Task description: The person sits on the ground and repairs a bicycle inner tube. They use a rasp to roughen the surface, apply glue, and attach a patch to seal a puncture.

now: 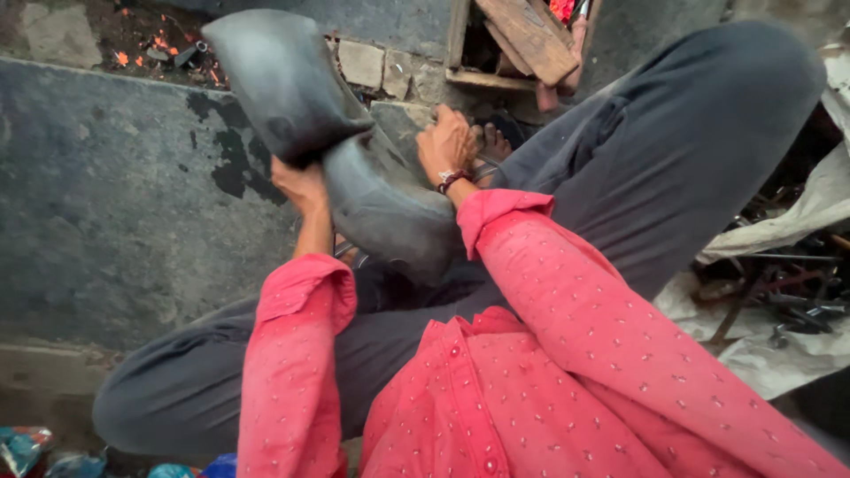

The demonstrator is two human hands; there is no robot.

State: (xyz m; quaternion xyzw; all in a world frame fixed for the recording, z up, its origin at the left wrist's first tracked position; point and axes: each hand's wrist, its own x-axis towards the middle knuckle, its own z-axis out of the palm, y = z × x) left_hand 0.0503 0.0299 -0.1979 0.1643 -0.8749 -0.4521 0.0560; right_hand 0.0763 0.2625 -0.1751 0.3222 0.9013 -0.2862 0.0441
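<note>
Grey concrete floor (pixel 106 204), both hands (pixel 301 186) apparently gripping black rubber tube (pixel 354 168)

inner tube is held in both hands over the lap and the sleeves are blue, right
Not quite: the sleeves are red with small pale dots, not blue, as the head view shows. The rest holds: the left hand and the right hand both grip the black inner tube over the lap, above the dark grey trousers.
</note>
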